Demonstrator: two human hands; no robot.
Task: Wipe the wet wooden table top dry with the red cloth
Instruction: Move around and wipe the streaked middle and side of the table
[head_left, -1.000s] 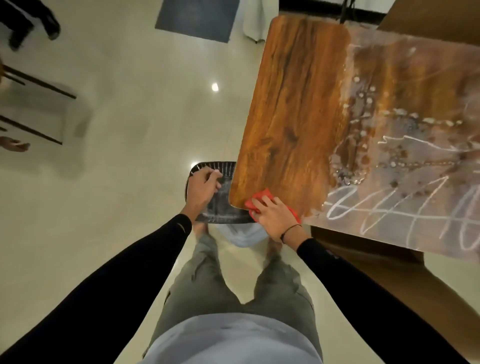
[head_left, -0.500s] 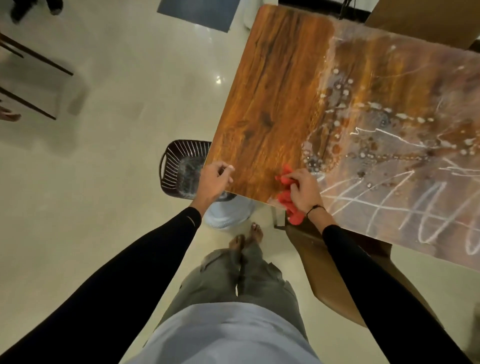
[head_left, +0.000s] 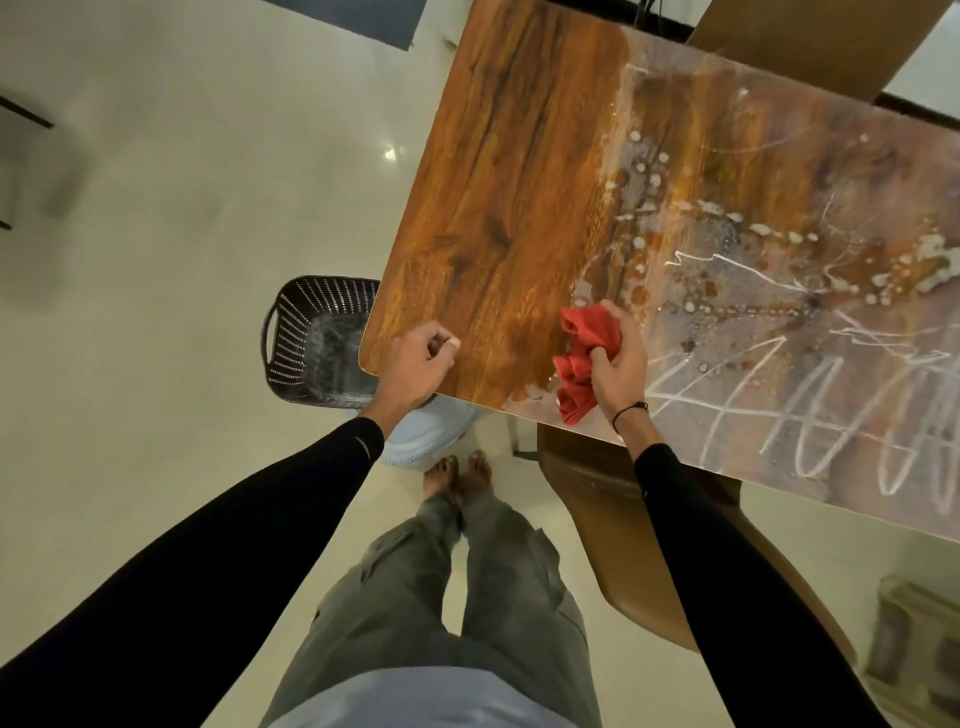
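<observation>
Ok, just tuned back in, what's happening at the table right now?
A person is wiping the wooden table top. The right hand grips the bunched red cloth near the table's near edge, at the border between the clean wood and the smeared, wet-looking part. The left hand, fingers curled, rests at the table's near corner. Streaks and droplets cover the right part. A dark basket sits on the floor by that corner.
</observation>
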